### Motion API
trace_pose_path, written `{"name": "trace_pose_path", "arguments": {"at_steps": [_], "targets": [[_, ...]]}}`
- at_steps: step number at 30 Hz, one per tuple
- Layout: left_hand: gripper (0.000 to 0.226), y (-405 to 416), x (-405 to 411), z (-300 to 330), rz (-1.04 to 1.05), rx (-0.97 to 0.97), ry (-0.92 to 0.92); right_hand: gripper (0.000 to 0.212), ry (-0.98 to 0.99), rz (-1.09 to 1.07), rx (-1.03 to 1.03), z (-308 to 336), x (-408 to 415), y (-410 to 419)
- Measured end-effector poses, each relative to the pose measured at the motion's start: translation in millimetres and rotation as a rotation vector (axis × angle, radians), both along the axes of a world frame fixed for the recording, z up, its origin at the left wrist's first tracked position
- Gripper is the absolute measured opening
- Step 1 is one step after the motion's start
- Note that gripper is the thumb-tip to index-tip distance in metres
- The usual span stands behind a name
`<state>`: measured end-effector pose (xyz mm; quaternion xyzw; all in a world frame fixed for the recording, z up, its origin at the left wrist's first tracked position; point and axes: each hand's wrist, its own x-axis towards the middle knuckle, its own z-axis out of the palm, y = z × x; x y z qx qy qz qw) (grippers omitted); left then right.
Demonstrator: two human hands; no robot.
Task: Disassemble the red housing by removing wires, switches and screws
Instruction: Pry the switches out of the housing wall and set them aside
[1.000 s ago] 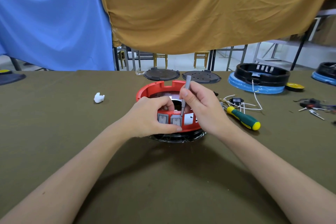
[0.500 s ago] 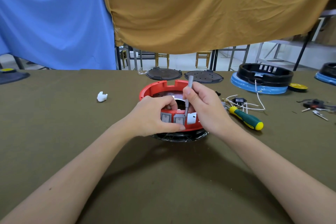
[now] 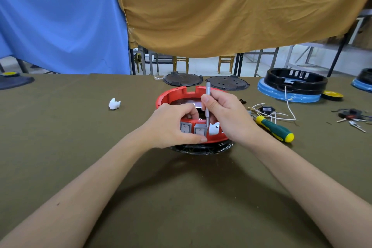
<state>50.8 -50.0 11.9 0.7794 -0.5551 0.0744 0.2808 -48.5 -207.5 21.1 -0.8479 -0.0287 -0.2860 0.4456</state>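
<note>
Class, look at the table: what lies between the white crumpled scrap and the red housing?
Nothing: in the head view, only bare olive table cloth lies between the white scrap and the red housing.

No words, brands or numbers can be read — the two grey switches show small marks, too blurred to make out.

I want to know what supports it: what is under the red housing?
Under the red housing a black round part shows at the near edge, resting on the table. The left hand, the right hand and the housing cover the rest.
</note>
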Motion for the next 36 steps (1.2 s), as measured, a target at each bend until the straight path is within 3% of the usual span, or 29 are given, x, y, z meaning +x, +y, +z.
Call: {"name": "trace_pose_path", "arguments": {"at_steps": [3,7,21,28,32,36], "targets": [[0.037,0,-1,0,-0.003,-0.005,0.006,0.032,-0.026,-0.029,-0.013,-3,-2,2],[0.037,2,0,1,-0.010,0.013,0.013,0.028,-0.122,-0.019,0.125,-1,-6,2],[0.036,1,1,1,-0.022,0.027,-0.004,0.032,-0.033,-0.060,-0.005,-1,-4,4],[0.029,5,6,6,-0.058,0.093,-0.032,0.019,-0.170,0.063,0.169,0,-11,2],[0.037,2,3,4,-0.036,0.078,-0.028,0.012,-0.162,0.148,0.032,-2,-11,3],[0.055,1,2,3,-0.035,0.070,0.020,0.014,-0.109,0.080,-0.193,-3,-10,3]]}}
